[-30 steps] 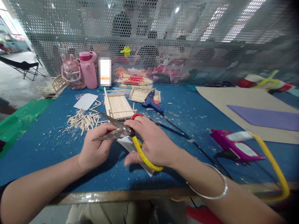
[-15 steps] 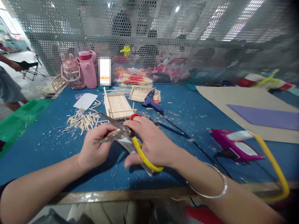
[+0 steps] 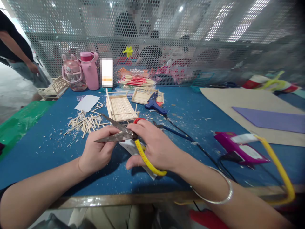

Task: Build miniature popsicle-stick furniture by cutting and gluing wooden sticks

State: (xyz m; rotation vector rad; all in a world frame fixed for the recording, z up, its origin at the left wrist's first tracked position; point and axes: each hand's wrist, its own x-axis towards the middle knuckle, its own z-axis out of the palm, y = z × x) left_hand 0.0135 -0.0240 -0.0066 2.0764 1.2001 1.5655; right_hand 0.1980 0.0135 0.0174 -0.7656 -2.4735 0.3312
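My right hand (image 3: pixel 158 144) grips scissors (image 3: pixel 132 135) with one red and one yellow handle, thumb apart from the other fingers. Their dark, worn blades stand apart and point left. Fingers of my left hand (image 3: pixel 98 148) are pinched together between and behind the blades, on what looks like a small wooden stick, mostly hidden. Beneath the scissors lies a grey-white strip (image 3: pixel 130 148). Just beyond my hands stands a small frame of wooden sticks (image 3: pixel 121 106). A pile of cut stick pieces (image 3: pixel 87 124) lies past my left hand.
A blue glue gun (image 3: pixel 154 105) leans by another stick frame (image 3: pixel 140 96). At right are a magenta tool (image 3: pixel 240 149) with a yellow strap and purple sheet (image 3: pixel 269 119). Pink bottles (image 3: pixel 90 71) stand before a perforated metal screen (image 3: pixel 181 60). A person (image 3: pixel 21 54) is at far left.
The scissors' lower blade has swung up a little toward the upper one. Both hands stay nearly in place. At far left, the person has come further into view.
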